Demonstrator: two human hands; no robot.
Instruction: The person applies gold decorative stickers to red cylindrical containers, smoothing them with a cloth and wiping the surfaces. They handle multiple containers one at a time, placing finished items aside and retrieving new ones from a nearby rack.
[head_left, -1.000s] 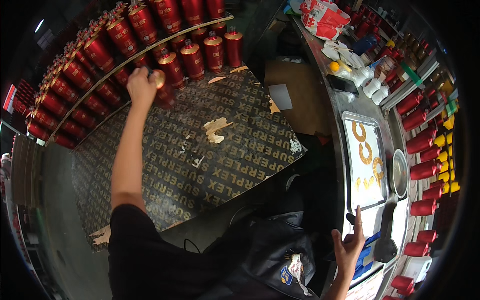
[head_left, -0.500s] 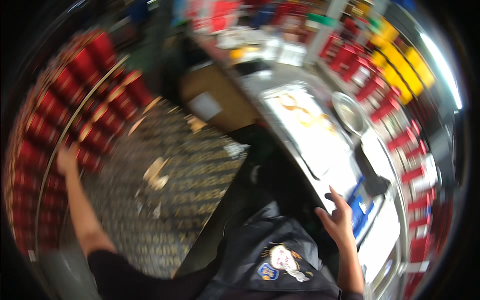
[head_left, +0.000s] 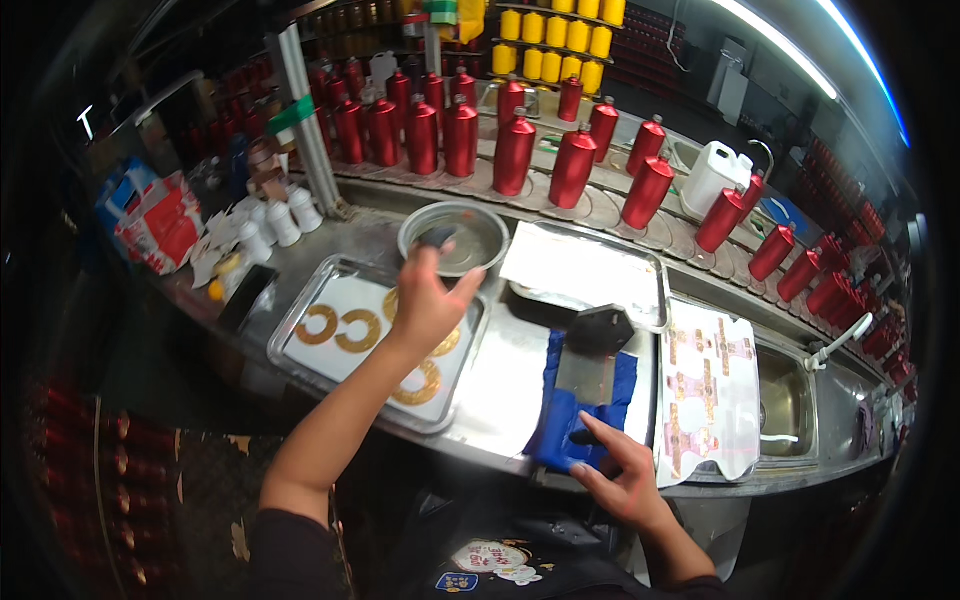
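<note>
My left hand [head_left: 428,305] reaches over a metal tray [head_left: 458,398] toward a round metal bowl [head_left: 405,240] holding what looks like clear liquid. Its thumb stands apart from the fingers, and a dark covering shows at a fingertip. Gold C-shaped decals [head_left: 358,331] lie on white paper in the tray, partly hidden by my arm. Near the counter's front edge, my right hand [head_left: 630,480] is spread at a blue cloth [head_left: 560,430]; one fingertip is also dark. Whether it touches the cloth I cannot tell. A flat tool [head_left: 585,378] with a dark angular end lies on the cloth.
Red bottles [head_left: 573,170] line a conveyor behind the counter, with a white jug [head_left: 712,180] among them. A second metal tray [head_left: 650,290] stands beside the bowl. Right of the cloth lie a printed decal sheet [head_left: 735,400] and a sink [head_left: 800,390]. White bottles [head_left: 283,225] stand left.
My view has swung from the stacked red bottles on the left to the counter. My left hand has left those bottles and is now over the tray by the bowl. My right hand is now at the blue cloth.
</note>
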